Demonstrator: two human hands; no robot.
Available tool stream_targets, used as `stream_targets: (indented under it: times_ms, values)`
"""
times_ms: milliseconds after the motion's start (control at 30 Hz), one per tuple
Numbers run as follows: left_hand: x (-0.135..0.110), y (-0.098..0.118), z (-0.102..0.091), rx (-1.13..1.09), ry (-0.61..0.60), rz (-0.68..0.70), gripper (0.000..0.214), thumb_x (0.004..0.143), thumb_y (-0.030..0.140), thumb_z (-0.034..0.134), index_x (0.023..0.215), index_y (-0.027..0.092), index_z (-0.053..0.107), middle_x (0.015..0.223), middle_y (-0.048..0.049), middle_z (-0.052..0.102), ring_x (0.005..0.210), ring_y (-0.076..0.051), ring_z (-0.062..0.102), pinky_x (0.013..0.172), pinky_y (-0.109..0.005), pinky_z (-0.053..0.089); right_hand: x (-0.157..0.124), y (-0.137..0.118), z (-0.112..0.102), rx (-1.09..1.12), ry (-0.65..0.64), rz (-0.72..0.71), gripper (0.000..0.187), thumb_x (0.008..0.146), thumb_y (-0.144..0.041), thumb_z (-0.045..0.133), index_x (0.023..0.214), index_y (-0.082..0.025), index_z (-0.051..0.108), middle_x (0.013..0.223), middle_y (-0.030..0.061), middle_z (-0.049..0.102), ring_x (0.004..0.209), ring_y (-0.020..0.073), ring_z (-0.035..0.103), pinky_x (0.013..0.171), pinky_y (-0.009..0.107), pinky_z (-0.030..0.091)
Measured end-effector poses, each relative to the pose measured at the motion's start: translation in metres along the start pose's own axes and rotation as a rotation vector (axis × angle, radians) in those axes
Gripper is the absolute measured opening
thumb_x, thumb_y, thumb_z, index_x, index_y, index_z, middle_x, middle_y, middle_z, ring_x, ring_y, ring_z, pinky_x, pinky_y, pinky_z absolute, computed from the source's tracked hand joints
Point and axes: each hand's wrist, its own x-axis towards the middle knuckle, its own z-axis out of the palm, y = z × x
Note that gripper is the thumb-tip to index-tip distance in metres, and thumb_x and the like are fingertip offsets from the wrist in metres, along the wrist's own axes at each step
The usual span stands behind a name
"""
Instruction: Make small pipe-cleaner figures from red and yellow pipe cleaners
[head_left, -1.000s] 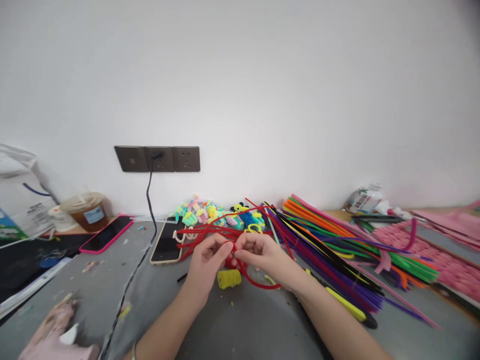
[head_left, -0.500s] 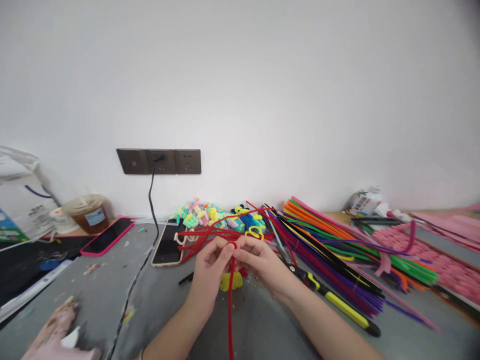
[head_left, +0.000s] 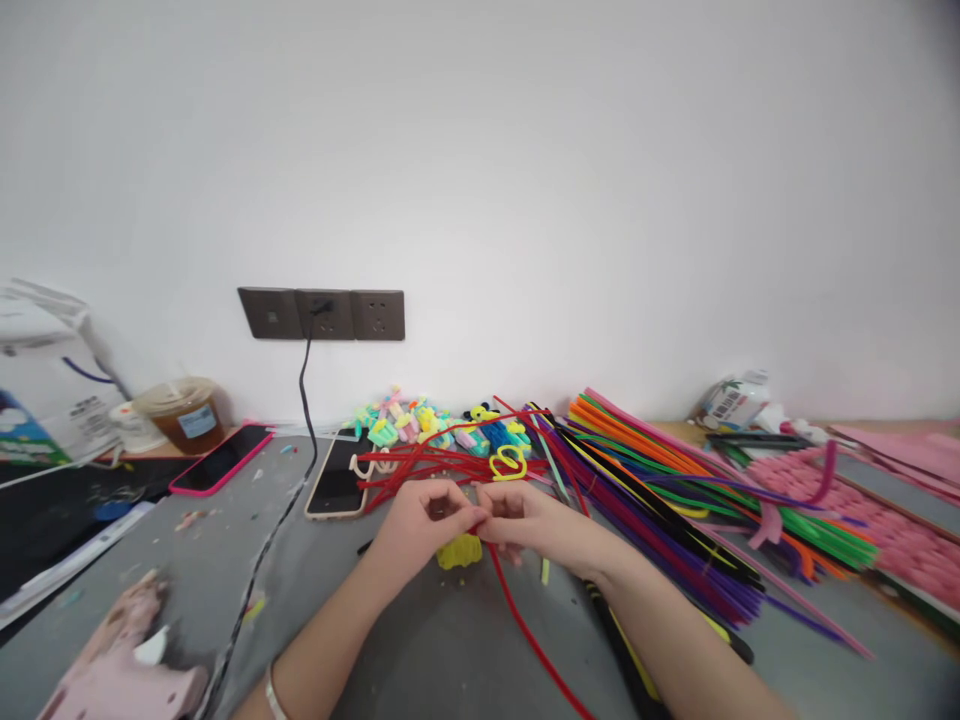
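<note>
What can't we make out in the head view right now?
All in the head view:
- Red stem: pinched part hidden by the fingers of the left hand and right hand; lower end cut off by the bottom edge.
- Yellow coil: upper part hidden behind the left hand.
- Yellow-and-black tool: partly covered by the right forearm.
- Pink tool: cut off by the bottom edge.
- Cup label: print too small.

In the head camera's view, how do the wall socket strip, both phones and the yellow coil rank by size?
1. Wall socket strip
2. Pink-edged phone and pale-edged phone: too close to rank; one looks longer, the other wider
3. Yellow coil, partly hidden
</note>
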Motion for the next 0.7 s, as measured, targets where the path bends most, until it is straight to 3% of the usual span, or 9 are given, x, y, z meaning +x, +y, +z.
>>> stream_targets:
  times_ms: [133,300,400,567,700]
  values:
    - [0.000,0.002,-0.001,-0.023,0.007,-0.014,0.032,0.073,0.044,0.072,0.059,0.015,0.065,0.052,0.0023,0.053,0.048,-0.009,0.039,0.047,-0.021,0.030,0.002,0.001,0.001,-0.060,0.051,-0.049,0.036,0.079,-0.044,0.072,0.066,-0.018,0.050,0.057,-0.0068,0.051,0.048,0.0059,0.045,0.049,0.019,0.033]
    - [-0.001,0.001,0.001,-0.122,0.156,-0.025,0.031,0.072,0.044,0.073,0.062,0.015,0.064,0.051,0.0047,0.049,0.047,-0.008,0.038,0.047,-0.021,0.030,0.004,0.000,0.000,-0.065,0.145,-0.068,0.036,0.077,-0.048,0.073,0.069,-0.018,0.056,0.050,-0.0072,0.053,0.041,0.0053,0.041,0.043,0.019,0.027]
    - [-0.003,-0.001,0.006,-0.239,0.252,-0.040,0.033,0.071,0.044,0.075,0.061,0.015,0.063,0.048,0.0059,0.047,0.046,-0.007,0.036,0.046,-0.020,0.028,0.006,0.000,0.007,0.016,0.174,-0.055,0.039,0.072,-0.049,0.078,0.070,-0.017,0.057,0.053,-0.0052,0.059,0.040,0.0057,0.048,0.042,0.019,0.029]
    - [-0.006,0.000,0.015,-0.481,0.404,-0.070,0.033,0.063,0.043,0.083,0.062,0.015,0.065,0.057,0.0037,0.055,0.051,-0.007,0.044,0.047,-0.018,0.034,0.012,0.005,0.022,0.161,0.176,-0.088,0.041,0.072,-0.051,0.078,0.071,-0.018,0.054,0.061,-0.0004,0.069,0.049,0.0114,0.063,0.044,0.019,0.037]
    - [-0.007,0.003,0.019,-0.590,0.375,-0.104,0.039,0.062,0.047,0.083,0.061,0.015,0.061,0.057,0.0047,0.053,0.050,-0.007,0.044,0.047,-0.018,0.036,0.015,0.010,0.026,0.158,0.236,-0.133,0.040,0.074,-0.053,0.076,0.073,-0.018,0.056,0.057,-0.0032,0.063,0.045,0.0085,0.055,0.046,0.020,0.037]
